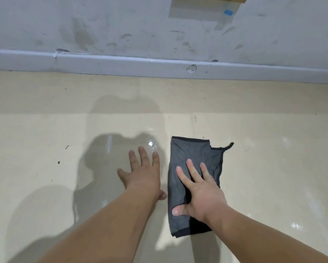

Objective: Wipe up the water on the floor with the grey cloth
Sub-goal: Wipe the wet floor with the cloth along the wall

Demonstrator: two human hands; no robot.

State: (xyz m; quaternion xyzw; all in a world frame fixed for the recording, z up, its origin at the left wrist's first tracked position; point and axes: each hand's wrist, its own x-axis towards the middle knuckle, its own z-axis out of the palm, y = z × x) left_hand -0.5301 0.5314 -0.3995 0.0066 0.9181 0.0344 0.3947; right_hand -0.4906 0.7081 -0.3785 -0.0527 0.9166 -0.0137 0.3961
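Note:
The grey cloth (189, 158), folded with dark hems, lies flat on the beige floor (45, 139). My right hand (199, 190) presses flat on its near half, fingers spread, thumb on the cloth's left edge. My left hand (142, 173) rests palm down on the bare floor just left of the cloth, fingers apart and holding nothing. A thin glossy film of water (151, 145) glints just beyond my left fingertips. More wet sheen (296, 224) shows to the right of the cloth.
A grey skirting board (121, 65) runs across the far side beneath a scuffed white wall (121, 25). Small dark specks (58, 162) dot the floor at left. My shadow falls over the floor around my left arm.

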